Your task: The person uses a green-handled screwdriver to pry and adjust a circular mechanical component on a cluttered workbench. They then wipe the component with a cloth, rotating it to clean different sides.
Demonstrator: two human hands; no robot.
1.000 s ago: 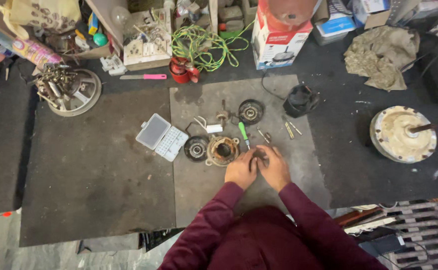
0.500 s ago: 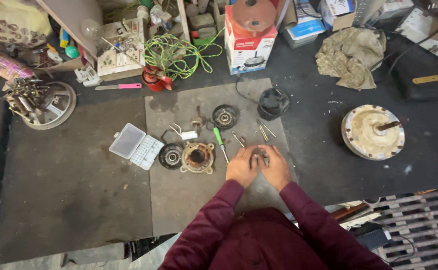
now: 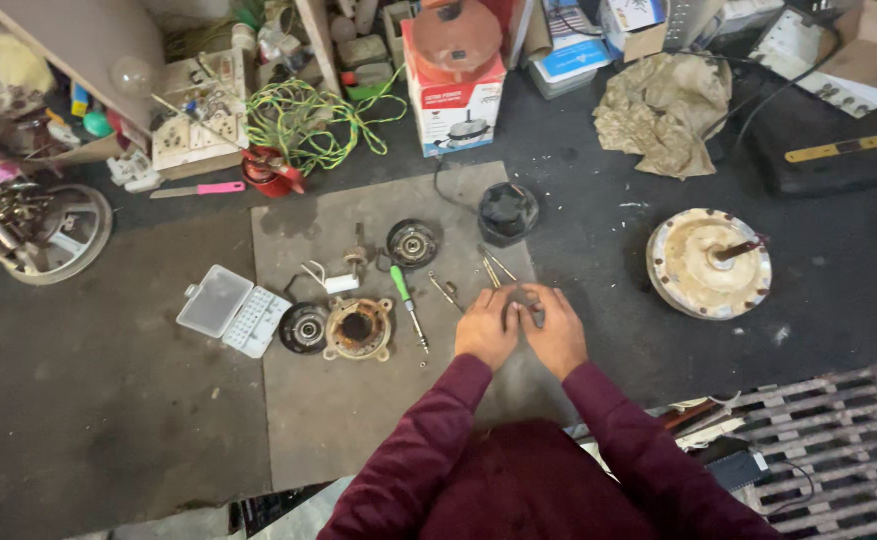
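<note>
My left hand [image 3: 489, 330] and my right hand [image 3: 557, 332] are pressed together over a small dark part [image 3: 525, 301] on the grey mat [image 3: 339, 420]; both grip it, and most of it is hidden by my fingers. Just left of my hands lie a green-handled screwdriver [image 3: 406, 300], a few loose metal pins [image 3: 494, 268] and a rusty round motor housing [image 3: 358, 328]. A dark disc-shaped part [image 3: 304, 328] sits beside the housing and another dark disc [image 3: 414, 243] lies farther up the mat. My sleeves are dark red.
An open clear plastic case [image 3: 234, 310] lies at the mat's left edge. A black round part [image 3: 508, 212] with a cable, a large pale rusty fan motor [image 3: 709, 263], a cloth [image 3: 664, 110], a cardboard box [image 3: 456, 85], green cord [image 3: 304, 115] and a metal grate [image 3: 819, 440] surround the mat.
The view has drifted so the scene sits lower and further right in the frame. My hands stay together on the small part in the same spot on the mat.
</note>
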